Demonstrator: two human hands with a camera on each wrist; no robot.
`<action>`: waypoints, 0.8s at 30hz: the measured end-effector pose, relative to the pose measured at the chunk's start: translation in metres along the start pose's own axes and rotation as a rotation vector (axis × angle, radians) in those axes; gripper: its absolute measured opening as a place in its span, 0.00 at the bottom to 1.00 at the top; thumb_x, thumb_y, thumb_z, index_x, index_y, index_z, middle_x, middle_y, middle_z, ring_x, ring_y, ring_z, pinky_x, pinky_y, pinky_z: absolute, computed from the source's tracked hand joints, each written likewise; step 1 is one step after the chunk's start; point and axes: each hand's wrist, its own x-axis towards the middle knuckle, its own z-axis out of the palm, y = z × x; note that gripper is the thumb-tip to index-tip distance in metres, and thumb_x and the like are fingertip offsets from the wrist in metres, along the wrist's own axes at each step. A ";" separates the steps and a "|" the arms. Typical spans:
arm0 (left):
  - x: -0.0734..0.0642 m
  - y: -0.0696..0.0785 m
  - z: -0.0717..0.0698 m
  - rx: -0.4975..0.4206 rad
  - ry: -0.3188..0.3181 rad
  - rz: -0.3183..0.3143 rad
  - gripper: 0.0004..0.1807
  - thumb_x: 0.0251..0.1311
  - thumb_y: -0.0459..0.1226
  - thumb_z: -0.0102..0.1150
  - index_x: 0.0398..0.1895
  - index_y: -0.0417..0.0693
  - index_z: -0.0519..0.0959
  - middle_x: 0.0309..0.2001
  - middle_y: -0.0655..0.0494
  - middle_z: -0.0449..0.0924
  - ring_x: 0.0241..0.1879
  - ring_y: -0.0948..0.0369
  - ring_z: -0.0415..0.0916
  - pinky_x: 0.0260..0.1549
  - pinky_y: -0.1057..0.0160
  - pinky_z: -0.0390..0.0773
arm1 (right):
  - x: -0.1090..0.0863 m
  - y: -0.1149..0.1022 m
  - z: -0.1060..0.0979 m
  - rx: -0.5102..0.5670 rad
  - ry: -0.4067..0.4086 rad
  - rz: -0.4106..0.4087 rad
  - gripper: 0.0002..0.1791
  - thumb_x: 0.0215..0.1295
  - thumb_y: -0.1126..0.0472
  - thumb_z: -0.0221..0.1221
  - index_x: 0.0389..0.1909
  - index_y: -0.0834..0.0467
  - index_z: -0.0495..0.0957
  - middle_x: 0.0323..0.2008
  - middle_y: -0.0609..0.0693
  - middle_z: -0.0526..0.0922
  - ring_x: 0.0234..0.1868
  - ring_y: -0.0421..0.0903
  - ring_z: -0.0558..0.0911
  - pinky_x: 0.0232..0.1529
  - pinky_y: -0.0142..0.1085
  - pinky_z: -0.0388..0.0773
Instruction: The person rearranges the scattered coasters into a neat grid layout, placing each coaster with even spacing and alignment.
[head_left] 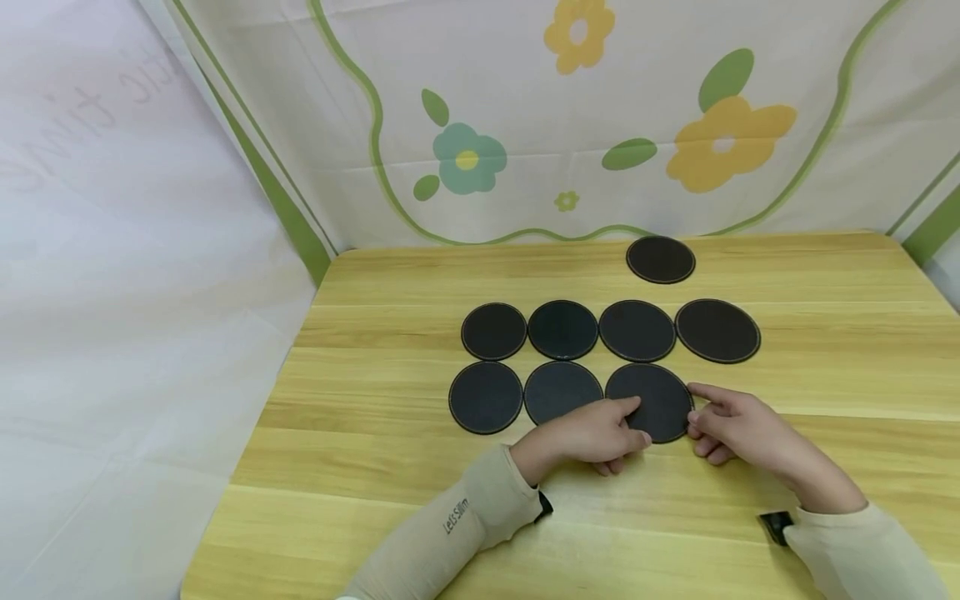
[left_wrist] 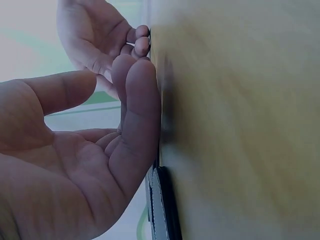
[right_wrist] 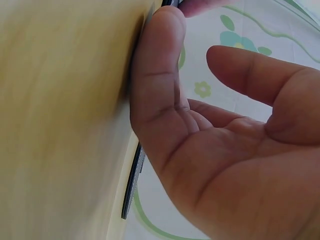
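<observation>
Black round coasters lie flat on the wooden table (head_left: 360,467). The front row has a left coaster (head_left: 485,397), a middle coaster (head_left: 558,385) and a right coaster (head_left: 663,396). My left hand (head_left: 588,433) rests its index finger and thumb on the right coaster and partly covers the middle one. At that same coaster's right edge, my right hand (head_left: 753,433) touches with its index finger and thumb. In the left wrist view, the left hand (left_wrist: 75,165) has its thumb apart from its bent fingers. The right wrist view shows the right hand (right_wrist: 235,150) with its thumb likewise apart.
Behind lies a second row of several coasters, from a left one (head_left: 493,331) to a right one (head_left: 717,331). Another coaster (head_left: 660,259) lies alone near the table's back edge. A flower-printed curtain (head_left: 525,108) hangs behind the table, and white cloth (head_left: 135,333) hangs at left.
</observation>
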 end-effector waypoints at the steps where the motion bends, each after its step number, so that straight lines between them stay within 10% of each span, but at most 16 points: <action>1: 0.000 0.000 0.000 0.005 0.001 0.000 0.36 0.72 0.40 0.59 0.79 0.47 0.58 0.19 0.50 0.77 0.18 0.58 0.76 0.20 0.64 0.80 | 0.000 0.000 0.000 0.003 -0.001 -0.003 0.36 0.79 0.65 0.49 0.75 0.79 0.42 0.34 0.58 0.80 0.31 0.50 0.82 0.31 0.42 0.84; 24: -0.001 0.006 -0.009 0.120 0.024 0.030 0.35 0.73 0.42 0.57 0.79 0.50 0.58 0.23 0.52 0.80 0.20 0.59 0.79 0.23 0.66 0.78 | -0.002 -0.004 -0.003 0.005 -0.025 -0.068 0.37 0.79 0.64 0.51 0.75 0.78 0.44 0.36 0.59 0.81 0.31 0.50 0.83 0.32 0.42 0.84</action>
